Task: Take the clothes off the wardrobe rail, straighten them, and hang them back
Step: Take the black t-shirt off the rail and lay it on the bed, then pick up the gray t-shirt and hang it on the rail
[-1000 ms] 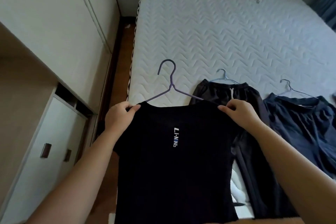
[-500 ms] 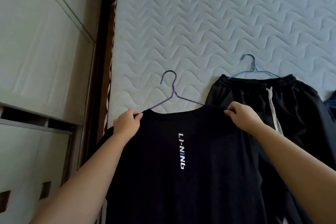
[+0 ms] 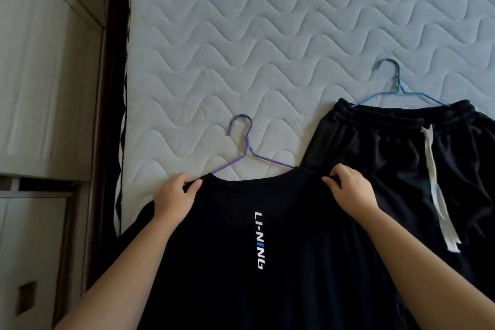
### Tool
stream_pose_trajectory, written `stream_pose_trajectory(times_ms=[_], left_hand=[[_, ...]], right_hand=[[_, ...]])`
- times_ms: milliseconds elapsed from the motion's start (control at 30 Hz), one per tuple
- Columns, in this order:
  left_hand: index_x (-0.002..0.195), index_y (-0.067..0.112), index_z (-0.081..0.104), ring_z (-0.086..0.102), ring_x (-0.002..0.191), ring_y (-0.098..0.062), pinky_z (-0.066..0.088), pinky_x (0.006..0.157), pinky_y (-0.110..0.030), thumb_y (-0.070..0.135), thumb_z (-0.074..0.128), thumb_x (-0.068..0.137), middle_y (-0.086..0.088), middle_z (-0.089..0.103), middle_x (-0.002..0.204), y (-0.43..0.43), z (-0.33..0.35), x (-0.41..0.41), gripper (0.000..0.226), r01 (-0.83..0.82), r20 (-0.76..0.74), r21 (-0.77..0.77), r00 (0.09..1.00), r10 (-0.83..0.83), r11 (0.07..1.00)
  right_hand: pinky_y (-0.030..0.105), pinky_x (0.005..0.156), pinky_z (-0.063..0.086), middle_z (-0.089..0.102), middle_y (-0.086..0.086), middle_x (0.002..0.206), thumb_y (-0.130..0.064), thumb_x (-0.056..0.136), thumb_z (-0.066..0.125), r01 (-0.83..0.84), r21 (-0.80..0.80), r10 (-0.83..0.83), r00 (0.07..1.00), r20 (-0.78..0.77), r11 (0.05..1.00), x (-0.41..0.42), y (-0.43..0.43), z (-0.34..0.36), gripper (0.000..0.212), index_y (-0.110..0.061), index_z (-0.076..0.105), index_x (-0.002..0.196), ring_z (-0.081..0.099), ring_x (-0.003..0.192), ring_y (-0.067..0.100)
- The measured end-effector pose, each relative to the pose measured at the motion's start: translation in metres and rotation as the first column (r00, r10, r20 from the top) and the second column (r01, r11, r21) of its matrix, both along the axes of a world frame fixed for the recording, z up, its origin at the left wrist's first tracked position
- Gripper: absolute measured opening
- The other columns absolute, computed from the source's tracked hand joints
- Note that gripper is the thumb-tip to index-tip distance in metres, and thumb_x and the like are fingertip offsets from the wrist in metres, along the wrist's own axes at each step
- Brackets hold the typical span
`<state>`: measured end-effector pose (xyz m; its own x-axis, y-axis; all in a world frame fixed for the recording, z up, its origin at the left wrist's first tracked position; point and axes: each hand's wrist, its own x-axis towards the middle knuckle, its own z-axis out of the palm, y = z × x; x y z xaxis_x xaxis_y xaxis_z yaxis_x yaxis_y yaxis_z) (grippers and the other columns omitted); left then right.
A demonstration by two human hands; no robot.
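Observation:
A black T-shirt (image 3: 267, 289) with white lettering lies on the quilted mattress (image 3: 267, 35), on a purple wire hanger (image 3: 245, 147) whose hook points away from me. My left hand (image 3: 176, 195) pinches the shirt's left shoulder beside the collar. My right hand (image 3: 351, 190) pinches its right shoulder. To the right lie black shorts (image 3: 401, 169) with a white drawstring, on a blue wire hanger (image 3: 396, 86).
White wardrobe doors (image 3: 48, 75) and a drawer unit (image 3: 29, 262) stand along the left. A dark gap of floor (image 3: 115, 88) runs between them and the mattress edge.
The view has dropped and closed in on the mattress, and the dark blue garment at the right has left the frame. Both hands keep their hold on the shirt's shoulders, now lower over the mattress.

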<state>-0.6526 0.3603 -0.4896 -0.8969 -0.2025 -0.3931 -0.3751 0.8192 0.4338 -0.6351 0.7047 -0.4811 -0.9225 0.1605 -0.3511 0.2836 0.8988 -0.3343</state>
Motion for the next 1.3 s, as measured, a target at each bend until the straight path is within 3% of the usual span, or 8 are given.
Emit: stream_pose_trajectory(times_ms=[200, 367, 500, 800, 867, 967, 1167, 1300], left_hand=[[0.101, 0.01, 0.054, 0.056, 0.102, -0.026, 0.039, 0.081, -0.032, 0.03, 0.054, 0.088, -0.006, 0.061, 0.107, 0.004, 0.024, -0.001, 0.024, 0.048, 0.188, 0.003, 0.981, -0.048, 0.999], [0.115, 0.006, 0.053, 0.054, 0.109, -0.026, 0.043, 0.091, -0.035, 0.02, 0.054, 0.087, -0.011, 0.056, 0.118, 0.009, 0.066, 0.029, 0.032, 0.002, 0.093, 0.034, 0.996, -0.005, 0.999], [0.112, 0.008, 0.056, 0.055, 0.104, -0.02, 0.04, 0.084, -0.026, 0.017, 0.05, 0.09, -0.008, 0.056, 0.115, 0.01, 0.11, 0.094, 0.025, -0.109, 0.098, 0.167, 0.991, 0.094, 0.98], [0.105, 0.013, 0.058, 0.058, 0.098, -0.02, 0.039, 0.082, -0.029, 0.017, 0.045, 0.092, -0.006, 0.062, 0.105, 0.001, 0.163, 0.273, 0.018, -0.423, 0.326, 0.283, 0.886, 0.329, 0.861], [0.102, 0.016, 0.057, 0.058, 0.096, -0.02, 0.039, 0.082, -0.029, 0.016, 0.044, 0.092, -0.005, 0.062, 0.103, 0.005, 0.171, 0.302, 0.016, -0.413, 0.378, 0.29, 0.878, 0.294, 0.863], [0.095, 0.02, 0.056, 0.059, 0.095, -0.019, 0.041, 0.081, -0.029, 0.016, 0.044, 0.092, -0.003, 0.063, 0.099, 0.012, 0.178, 0.334, 0.013, -0.317, 0.419, 0.308, 0.892, 0.171, 0.897], [0.096, 0.018, 0.057, 0.059, 0.091, -0.02, 0.042, 0.077, -0.029, 0.014, 0.047, 0.091, -0.003, 0.061, 0.099, 0.007, 0.189, 0.363, 0.012, -0.127, 0.431, 0.324, 0.902, -0.027, 0.937], [0.092, 0.019, 0.055, 0.06, 0.084, -0.019, 0.043, 0.073, -0.03, 0.013, 0.046, 0.091, -0.003, 0.063, 0.095, -0.009, 0.193, 0.372, 0.011, 0.001, 0.4, 0.314, 0.907, -0.133, 0.949]], right_hand=[[0.039, 0.093, 0.037, 0.052, 0.012, 0.117, -0.016, 0.088, 0.054, 0.142, -0.02, -0.142, 0.99, -0.007, 0.99, 0.016, -0.01, 0.02, 0.027, -0.006, 0.052, 0.113, 0.046, 0.111, 0.029], [0.038, 0.094, 0.037, 0.05, 0.012, 0.124, -0.007, 0.087, 0.05, 0.158, -0.076, -0.157, 0.987, 0.03, 0.984, 0.058, -0.008, 0.061, 0.034, -0.006, 0.05, 0.122, 0.043, 0.117, 0.029], [0.037, 0.094, 0.041, 0.048, 0.008, 0.128, -0.009, 0.089, 0.049, 0.214, -0.135, -0.194, 0.969, 0.152, 0.967, 0.116, 0.003, 0.093, 0.039, -0.009, 0.047, 0.127, 0.047, 0.118, 0.027], [0.033, 0.085, 0.039, 0.057, 0.014, 0.125, -0.008, 0.087, 0.05, 0.64, -0.181, -0.58, 0.76, 0.294, 0.747, 0.289, 0.02, 0.157, 0.038, -0.007, 0.049, 0.125, 0.056, 0.108, 0.027], [0.033, 0.083, 0.04, 0.055, 0.015, 0.128, -0.006, 0.087, 0.047, 0.695, -0.135, -0.641, 0.709, 0.293, 0.706, 0.326, 0.017, 0.172, 0.039, -0.005, 0.048, 0.126, 0.054, 0.112, 0.031], [0.032, 0.072, 0.041, 0.055, 0.016, 0.127, -0.003, 0.088, 0.046, 0.778, -0.135, -0.726, 0.624, 0.29, 0.614, 0.377, 0.008, 0.192, 0.038, -0.001, 0.047, 0.126, 0.056, 0.092, 0.027], [0.039, 0.087, 0.044, 0.059, 0.015, 0.121, -0.01, 0.088, 0.049, 0.849, -0.128, -0.779, 0.523, 0.345, 0.513, 0.46, -0.013, 0.216, 0.033, -0.005, 0.05, 0.121, 0.055, 0.107, 0.029], [0.031, 0.078, 0.041, 0.06, 0.01, 0.112, -0.012, 0.09, 0.05, 0.863, -0.171, -0.784, 0.505, 0.361, 0.476, 0.503, -0.022, 0.227, 0.03, -0.006, 0.052, 0.119, 0.053, 0.095, 0.022]])
